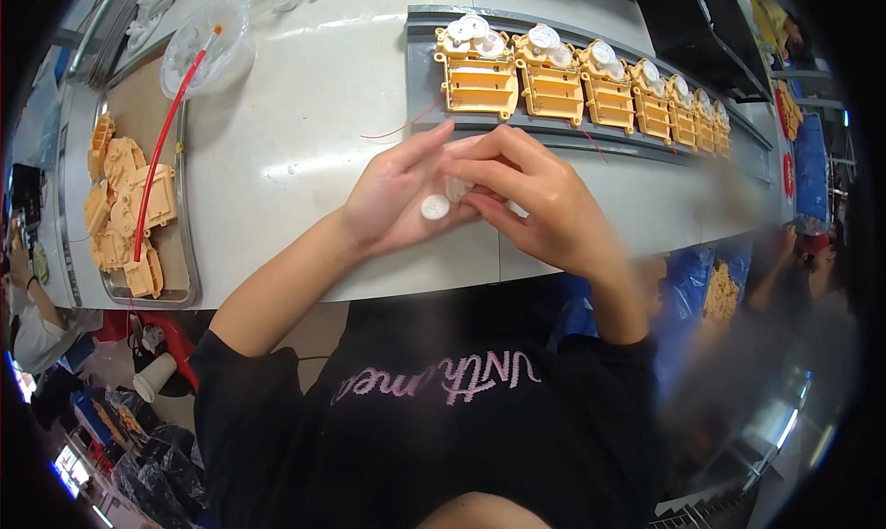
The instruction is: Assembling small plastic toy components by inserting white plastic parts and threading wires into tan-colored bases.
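Note:
My left hand (392,195) is turned palm up above the table, cupped around small white plastic parts, its thumb stretched away from the fingers. On that palm lies a round white gear-like disc (435,207). My right hand (535,192) reaches over the left palm, thumb and fingers pinched on a small whitish translucent plastic piece (456,187). Part of another white piece (517,209) shows under the right fingers. Just beyond both hands stands a row of several yellow plastic housings (480,86), topped with white gears (474,29).
The housings stand on a long grey tray (423,67), thin red wires trailing from some. At left, a metal tray (192,252) holds yellow parts (125,174) under a red rod-like tool (152,169). A clear plastic bowl (240,54) stands behind it. Other people sit at both sides.

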Available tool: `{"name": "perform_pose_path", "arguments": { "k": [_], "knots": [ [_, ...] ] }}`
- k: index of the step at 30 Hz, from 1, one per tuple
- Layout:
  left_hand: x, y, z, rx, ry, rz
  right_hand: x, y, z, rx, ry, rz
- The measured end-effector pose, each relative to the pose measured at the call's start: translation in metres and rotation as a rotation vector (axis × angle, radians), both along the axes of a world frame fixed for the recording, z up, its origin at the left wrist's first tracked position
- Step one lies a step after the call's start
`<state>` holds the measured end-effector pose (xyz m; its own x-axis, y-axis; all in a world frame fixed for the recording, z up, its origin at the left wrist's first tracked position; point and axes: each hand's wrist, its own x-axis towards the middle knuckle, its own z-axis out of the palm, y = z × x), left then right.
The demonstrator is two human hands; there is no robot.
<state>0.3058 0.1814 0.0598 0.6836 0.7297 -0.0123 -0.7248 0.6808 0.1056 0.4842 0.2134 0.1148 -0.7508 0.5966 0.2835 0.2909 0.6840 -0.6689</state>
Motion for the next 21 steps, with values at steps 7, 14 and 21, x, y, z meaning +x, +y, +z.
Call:
{"name": "perform_pose_path", "arguments": {
  "k": [7,14,21],
  "knots": [
    [0.003,0.002,0.009,-0.072,0.131,0.003,0.030,0.005,0.003,0.015,0.040,-0.126],
    [0.007,0.000,0.025,-0.116,0.135,0.038,0.178,0.073,0.010,0.521,0.194,-0.984],
    [0.007,0.005,0.020,-0.107,0.127,0.045,0.256,0.124,-0.016,0.440,0.095,-1.087]
  ]
}}
